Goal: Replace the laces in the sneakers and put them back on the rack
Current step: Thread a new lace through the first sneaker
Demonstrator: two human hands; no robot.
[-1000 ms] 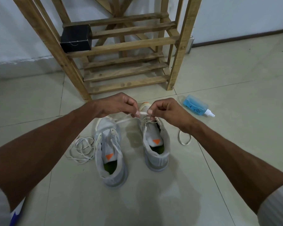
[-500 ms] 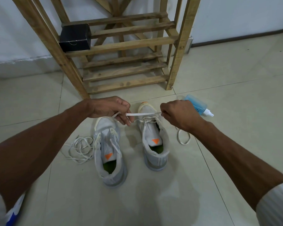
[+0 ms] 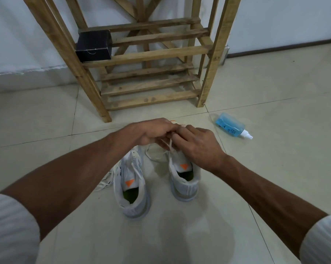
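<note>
Two grey sneakers with orange tongue tabs stand heel-toward-me on the tiled floor: the left sneaker [image 3: 131, 189] and the right sneaker [image 3: 182, 181]. Over the toe of the right sneaker my left hand [image 3: 151, 133] and my right hand [image 3: 197, 143] meet, both pinching a white lace [image 3: 170, 144] that runs down into its eyelets. A slack loop of that lace lies on the floor between the shoes. Another loose white lace [image 3: 105, 181] lies left of the left sneaker, partly hidden by my left forearm. The wooden rack [image 3: 151, 54] stands behind.
A black box [image 3: 93, 45] sits on the rack's left side, on a middle shelf. A blue spray bottle [image 3: 232, 126] lies on the floor to the right of the rack's front leg. White wall behind the rack; open tiles around the shoes.
My hands, pulled apart with the lace stretched taut half a second ago, have come back together over the right sneaker's toe. The lace now hangs slack.
</note>
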